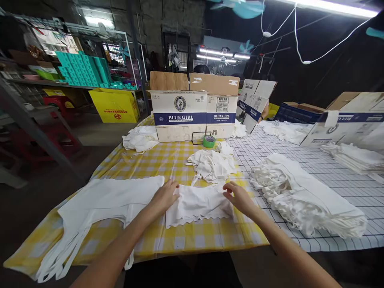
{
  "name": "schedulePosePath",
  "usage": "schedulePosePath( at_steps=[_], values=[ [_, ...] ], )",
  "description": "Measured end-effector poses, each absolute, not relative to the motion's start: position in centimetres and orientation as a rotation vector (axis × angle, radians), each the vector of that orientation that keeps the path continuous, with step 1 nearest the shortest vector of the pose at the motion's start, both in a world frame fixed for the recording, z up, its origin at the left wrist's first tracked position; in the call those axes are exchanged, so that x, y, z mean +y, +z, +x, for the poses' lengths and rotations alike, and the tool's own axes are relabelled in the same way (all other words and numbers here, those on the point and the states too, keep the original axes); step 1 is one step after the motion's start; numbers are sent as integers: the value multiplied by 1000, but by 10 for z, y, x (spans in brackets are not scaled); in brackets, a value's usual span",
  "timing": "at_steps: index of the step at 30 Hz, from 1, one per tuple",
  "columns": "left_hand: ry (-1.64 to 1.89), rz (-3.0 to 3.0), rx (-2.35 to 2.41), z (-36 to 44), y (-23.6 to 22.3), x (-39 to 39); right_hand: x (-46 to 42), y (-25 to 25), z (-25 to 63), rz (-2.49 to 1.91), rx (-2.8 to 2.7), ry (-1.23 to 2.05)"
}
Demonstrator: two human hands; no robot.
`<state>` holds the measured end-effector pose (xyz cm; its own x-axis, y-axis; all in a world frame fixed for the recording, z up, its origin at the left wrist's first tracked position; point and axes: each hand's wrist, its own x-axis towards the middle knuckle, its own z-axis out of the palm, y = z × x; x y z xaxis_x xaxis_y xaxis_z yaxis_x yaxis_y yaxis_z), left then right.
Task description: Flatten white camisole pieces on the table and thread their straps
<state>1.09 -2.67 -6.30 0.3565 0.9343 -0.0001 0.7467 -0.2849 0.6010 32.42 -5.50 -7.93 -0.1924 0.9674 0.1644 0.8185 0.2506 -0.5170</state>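
Observation:
A white bra top (199, 206) with a wavy lower edge lies spread on the yellow checked tablecloth (192, 242) in front of me. My left hand (163, 197) grips its upper left corner with bent fingers. At the upper right corner, my right hand (239, 199) holds the cloth between thumb and fingers. Just left of it lies a flat stack of white strappy tops (111, 196), straps hanging over the table's front edge. Beyond my hands sits a crumpled heap of white tops (212, 165).
A large white-and-blue carton (180, 106) stands at the back, with green tape (209, 141) before it. To the right, a thick folded stack of white garments (309, 196) lies on a grid-patterned cloth (243, 154). Another person's arm (264, 112) shows behind an upright carton (255, 100).

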Motion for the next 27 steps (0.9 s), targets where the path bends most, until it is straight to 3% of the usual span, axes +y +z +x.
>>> schedulePosePath(
  at_steps=[6,12,16,20,27],
  values=[
    [157,2314,1259,4,-79,-72,-72,-88,321,-1693,-2447,334],
    [152,2283,1367,-3,-93,-78,-71,-96,336,-1678,-2394,402],
    [162,2147,1285,14,-77,-106,-67,-91,361,-1677,-2053,392],
    [127,1982,873,54,-68,-128,-62,-95,385,-1800,-1720,346],
    [487,2279,826,147,-76,-62,-89,-116,398,-1938,-1480,371]
  ],
)
